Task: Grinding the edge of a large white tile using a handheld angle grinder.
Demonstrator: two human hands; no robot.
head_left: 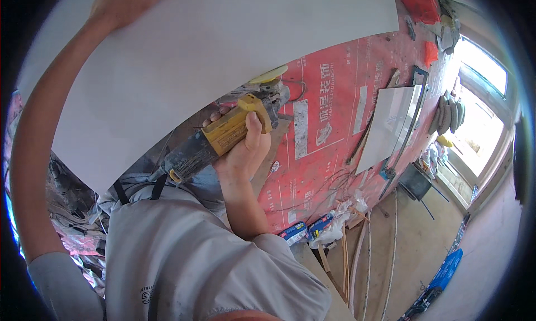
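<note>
Your set-up looks done: the big white panel spreads from 9 to 1 o'clock, and your left hand lies on it near 11, its fingers mostly cut off by the view, so I can't tell how they sit. Near the centre, your right hand has its fingers wrapped round the yellow-and-black grinder. The grinder's yellow disc is at the panel's near edge, toward 12 o'clock (touching or just short, I can't tell). That edge shows no notch, so I judge the work along it mostly left, though a finished stretch could look as smooth. A smaller white piece lies on the red sheeting at 2 o'clock.
</note>
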